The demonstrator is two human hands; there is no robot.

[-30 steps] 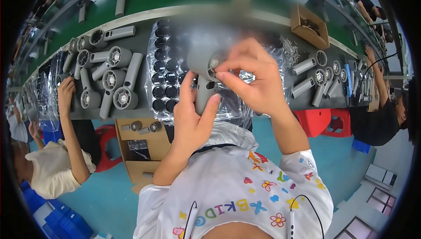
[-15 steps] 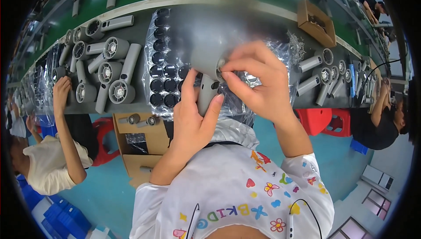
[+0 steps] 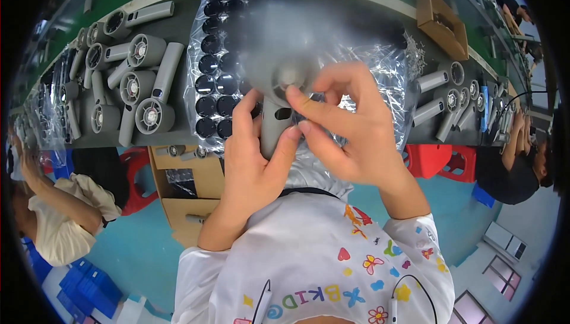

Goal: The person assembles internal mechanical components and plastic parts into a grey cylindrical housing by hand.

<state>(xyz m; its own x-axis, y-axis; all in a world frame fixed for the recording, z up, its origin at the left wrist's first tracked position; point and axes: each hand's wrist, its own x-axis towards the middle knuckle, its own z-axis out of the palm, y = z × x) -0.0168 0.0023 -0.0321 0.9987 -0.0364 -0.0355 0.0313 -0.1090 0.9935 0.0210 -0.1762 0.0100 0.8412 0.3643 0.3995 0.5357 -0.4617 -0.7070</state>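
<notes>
A grey handheld fan [image 3: 274, 125] is held upright in front of me, its round head blurred at the top. My left hand [image 3: 255, 146] is closed around its handle, thumb along the right side near a dark oval opening. My right hand [image 3: 356, 128] is at the fan's right side. One fingertip rests at the lower rim of the round head and another beside the handle, while the remaining fingers curl above. Whether a small part is under those fingertips is hidden. Behind the fan, black round caps [image 3: 206, 84] sit in rows on clear plastic wrapping.
Several grey handheld fans [image 3: 155, 116] lie in a pile at the left, with more [image 3: 428, 110] at the right. An open cardboard box [image 3: 440, 24] stands at the back right. Below the table edge is another carton [image 3: 196, 205]. Co-workers sit on both sides, near red stools [image 3: 428, 160].
The fan has turned so its round front faces me more. My right fingers have moved from a pinch at the head's edge to its lower front. The left co-worker's hand has left the fans.
</notes>
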